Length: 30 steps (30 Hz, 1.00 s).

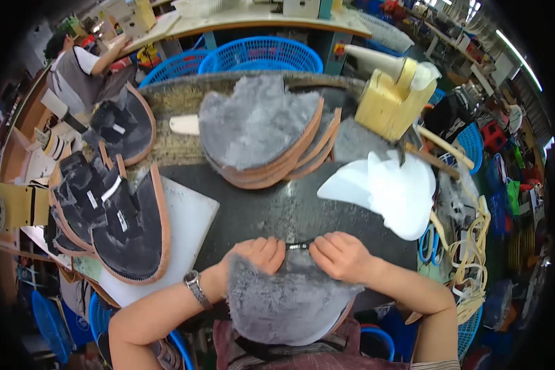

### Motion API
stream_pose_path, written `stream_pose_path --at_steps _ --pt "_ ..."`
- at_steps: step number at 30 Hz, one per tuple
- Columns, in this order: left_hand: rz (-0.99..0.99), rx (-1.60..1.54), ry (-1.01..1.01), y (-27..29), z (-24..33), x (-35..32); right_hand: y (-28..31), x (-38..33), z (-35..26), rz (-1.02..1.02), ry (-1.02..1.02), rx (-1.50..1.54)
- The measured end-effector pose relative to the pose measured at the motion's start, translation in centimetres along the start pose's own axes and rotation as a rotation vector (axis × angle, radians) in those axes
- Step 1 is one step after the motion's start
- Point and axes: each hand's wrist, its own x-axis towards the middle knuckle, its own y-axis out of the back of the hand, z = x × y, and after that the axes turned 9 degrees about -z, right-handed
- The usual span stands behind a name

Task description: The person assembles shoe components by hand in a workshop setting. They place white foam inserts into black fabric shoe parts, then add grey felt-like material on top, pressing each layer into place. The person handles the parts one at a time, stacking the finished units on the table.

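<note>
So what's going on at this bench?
A person is working on a grey furry piece at the near edge of a dark worktable. The left hand and right hand both pinch its top edge, close together. Behind them lies a stack of similar furry pieces with tan rims, a pile of white cut shapes to the right, and black pieces with tan rims to the left. Another person works at the far left.

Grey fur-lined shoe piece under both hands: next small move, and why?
Probably a slight press and slide of the fingertips along the far edge. The left hand and right hand both pinch the far edge of the grey fur-lined shoe piece on the dark worktable, flanking a small dark tab there.
</note>
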Motion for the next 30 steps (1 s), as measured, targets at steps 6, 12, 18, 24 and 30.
stream_pose_path --at_steps 6,12,18,24,30 --pt "-0.035 0.167 -0.087 -0.4 -0.2 -0.1 -0.7 0.1 0.3 0.031 0.127 -0.072" --pt "-0.116 0.229 -0.207 0.2 -0.4 0.2 -0.3 -0.3 1.1 -0.13 0.184 0.077" --pt "-0.143 0.04 -0.283 -0.2 -0.8 1.1 1.9 -0.2 2.1 -0.31 0.054 0.426" --pt "-0.202 -0.233 -0.32 -0.5 -2.0 2.1 3.9 -2.0 3.2 -0.525 -0.006 0.594" --pt "-0.266 -0.383 -0.287 0.0 -2.3 3.0 7.7 -5.1 -2.5 -0.541 -0.426 0.699"
